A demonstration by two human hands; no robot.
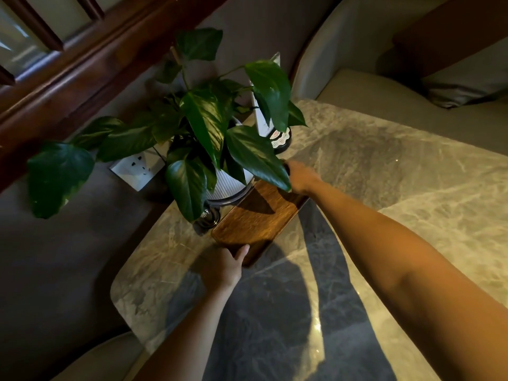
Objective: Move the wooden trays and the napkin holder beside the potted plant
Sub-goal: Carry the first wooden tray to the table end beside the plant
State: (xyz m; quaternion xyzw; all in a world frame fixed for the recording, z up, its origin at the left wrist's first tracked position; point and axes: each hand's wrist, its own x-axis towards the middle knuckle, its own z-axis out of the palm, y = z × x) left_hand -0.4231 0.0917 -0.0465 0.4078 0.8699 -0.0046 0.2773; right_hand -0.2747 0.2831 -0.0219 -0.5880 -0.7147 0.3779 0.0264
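A long brown wooden tray (pixel 255 221) lies on the marble table (pixel 384 166), right beside the potted plant (pixel 209 125) in its ribbed white pot. My left hand (pixel 224 264) grips the tray's near end, thumb on top. My right hand (pixel 298 174) holds the far end, partly under a leaf. It looks like one tray; I cannot tell if another lies beneath it. The napkin holder (pixel 265 105) with white paper stands upright behind the plant, partly hidden by leaves.
A small dark object (pixel 207 217) sits at the pot's foot, left of the tray. A wall socket (pixel 137 167) is below the table's edge. Cushioned seats (pixel 371 86) stand beyond the table and at the near left corner.
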